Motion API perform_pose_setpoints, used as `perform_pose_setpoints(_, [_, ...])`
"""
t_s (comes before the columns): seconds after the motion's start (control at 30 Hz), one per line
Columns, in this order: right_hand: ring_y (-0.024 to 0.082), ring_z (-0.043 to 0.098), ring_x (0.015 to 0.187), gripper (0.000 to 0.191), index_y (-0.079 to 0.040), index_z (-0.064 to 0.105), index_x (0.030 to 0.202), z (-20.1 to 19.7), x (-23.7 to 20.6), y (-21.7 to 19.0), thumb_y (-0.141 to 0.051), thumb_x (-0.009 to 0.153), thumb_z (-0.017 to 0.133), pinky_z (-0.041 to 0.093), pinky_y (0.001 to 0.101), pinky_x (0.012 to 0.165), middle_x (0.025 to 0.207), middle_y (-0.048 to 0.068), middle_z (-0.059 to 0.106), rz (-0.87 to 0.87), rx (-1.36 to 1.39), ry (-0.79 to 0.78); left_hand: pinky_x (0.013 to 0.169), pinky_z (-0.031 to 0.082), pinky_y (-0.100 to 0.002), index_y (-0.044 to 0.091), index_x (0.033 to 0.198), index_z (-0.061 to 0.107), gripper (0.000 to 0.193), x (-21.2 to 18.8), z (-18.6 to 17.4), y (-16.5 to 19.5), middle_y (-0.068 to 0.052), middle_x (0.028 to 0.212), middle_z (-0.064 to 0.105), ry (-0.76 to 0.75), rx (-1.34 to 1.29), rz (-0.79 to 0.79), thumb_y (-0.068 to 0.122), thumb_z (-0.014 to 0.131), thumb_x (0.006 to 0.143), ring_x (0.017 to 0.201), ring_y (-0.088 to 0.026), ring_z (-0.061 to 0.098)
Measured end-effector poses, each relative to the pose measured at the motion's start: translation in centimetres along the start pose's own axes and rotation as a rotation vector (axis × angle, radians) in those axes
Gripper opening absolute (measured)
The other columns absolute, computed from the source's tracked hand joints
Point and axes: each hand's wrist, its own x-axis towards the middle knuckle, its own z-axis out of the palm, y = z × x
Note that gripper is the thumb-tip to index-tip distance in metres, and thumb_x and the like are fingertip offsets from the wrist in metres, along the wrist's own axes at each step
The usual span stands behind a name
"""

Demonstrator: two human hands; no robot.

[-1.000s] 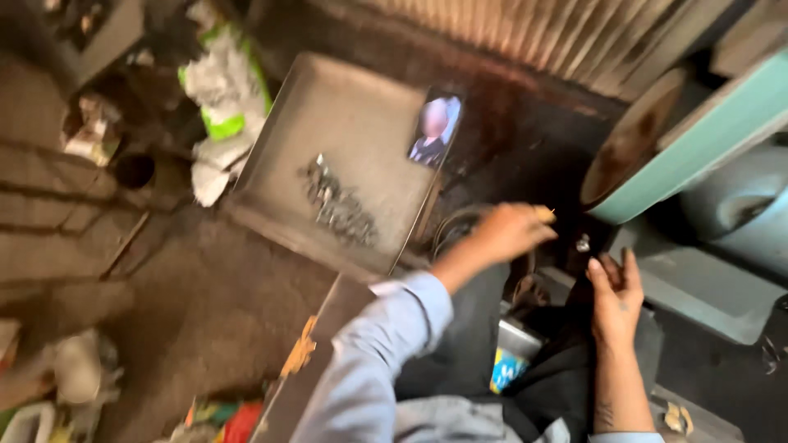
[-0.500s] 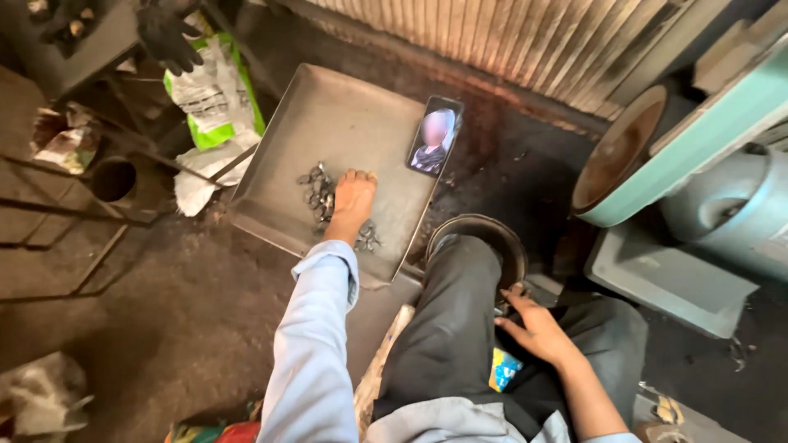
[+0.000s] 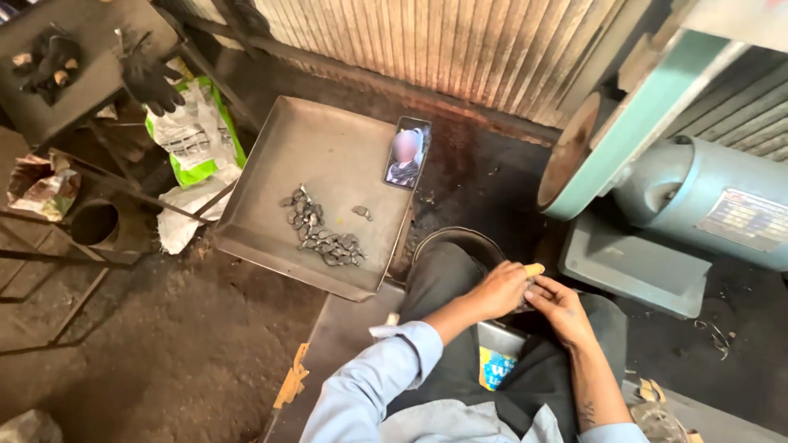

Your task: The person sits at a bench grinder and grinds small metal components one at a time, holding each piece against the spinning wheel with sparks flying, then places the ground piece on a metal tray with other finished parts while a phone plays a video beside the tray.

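My left hand point(image 3: 499, 290) and my right hand point(image 3: 563, 308) meet over my lap, just in front of a dark round bowl point(image 3: 460, 238). The left hand's fingers are curled around a small dark metal piece point(image 3: 525, 302), and one fingertip wears a yellowish cover. The right hand's fingertips touch the same spot, though its grip is hidden. To the left, a grey metal tray point(image 3: 271, 246) holds a pile of small metal pieces point(image 3: 322, 235) and a phone point(image 3: 406, 152) at its far right corner.
A green belt grinder point(image 3: 644, 123) with a round disc point(image 3: 566, 156) and a grey-blue motor point(image 3: 706, 197) stands at the right. Corrugated sheet wall point(image 3: 427, 41) runs behind. Green and white bags point(image 3: 193, 135), a black glove point(image 3: 152, 82) and metal frames sit at left.
My left hand has come back from the pile on the tray to my lap. My right hand has risen to meet it.
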Motion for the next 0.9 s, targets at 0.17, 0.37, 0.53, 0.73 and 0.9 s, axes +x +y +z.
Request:
perform_pose_setpoints(0.17, [0.021,0.069,0.094,0.044,0.005,0.061,0.137,-2.0,0.1,0.9,-0.001,0.093,0.066,0.057,0.033,0.086,0.109,0.014,0.071,0.048,0.227,0.08,0.088,0.055,-0.043,0.001,0.136,0.059,0.041,-0.5,1.1,0.7,-0.02,0.11,0.066,0.088,-0.157,-0.056,0.01,0.064,0.096,0.104,-0.038,0.066])
perform_pose_setpoints(0.37, [0.02,0.069,0.094,0.039,0.008,0.059,0.137,-1.7,1.0,-0.7,-0.007,0.102,0.064,0.057,0.0338,0.086,0.111,0.014,0.071,0.068,0.401,0.163,0.074,0.058,-0.034,0.001,0.124,0.073,0.032,0.5,2.4,-1.8,-0.013,0.099,0.074,0.123,-0.299,-0.212,0.016,0.075,0.095,0.083,-0.023,0.071])
perform_pose_setpoints(0.53, [0.019,0.071,0.098,0.051,0.009,0.051,0.143,-0.9,1.2,-1.5,0.001,0.095,0.064,0.059,0.0318,0.09,0.114,0.013,0.071,-0.071,0.424,0.184,0.073,0.058,-0.026,-0.004,0.127,0.068,0.034,2.8,3.6,-4.9,-0.012,0.105,0.075,-0.027,-0.926,-0.436,0.015,0.072,0.099,0.085,-0.012,0.07])
perform_pose_setpoints(0.73, [0.021,0.07,0.096,0.053,0.012,0.048,0.146,-1.2,2.6,-1.4,0.003,0.097,0.065,0.058,0.0312,0.088,0.116,0.016,0.07,-0.208,0.411,0.3,0.073,0.057,-0.026,-0.002,0.125,0.066,0.033,5.1,5.0,-6.1,-0.007,0.104,0.075,-0.007,-0.983,-0.428,0.014,0.07,0.097,0.087,-0.012,0.072])
perform_pose_setpoints(0.9, [0.019,0.071,0.097,0.053,0.011,0.047,0.147,-1.8,4.8,-0.9,0.001,0.098,0.064,0.058,0.0297,0.086,0.117,0.014,0.071,-0.239,0.428,0.366,0.067,0.056,-0.025,-0.004,0.121,0.071,0.03,7.5,6.7,-7.6,-0.008,0.095,0.076,0.005,-0.92,-0.449,0.019,0.068,0.102,0.082,-0.013,0.071])
